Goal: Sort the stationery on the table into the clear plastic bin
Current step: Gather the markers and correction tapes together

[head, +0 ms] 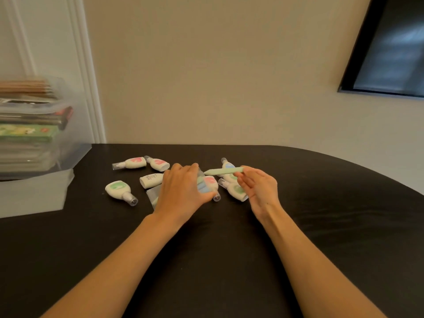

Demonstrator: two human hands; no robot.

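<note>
Near the middle of the dark surface (321, 214), the left hand (183, 189) curls over a small bunch of correction tapes (207, 183) and holds them. The right hand (257, 184) pinches a green pen (223, 171) by one end. Other loose tapes (118, 189) lie around both hands. They look light, hard and smooth, so they may slip. It is best to grab each by its fat body, not its clear cap. The clear plastic bin (75, 125) stands far to the left and looks quite full.
</note>
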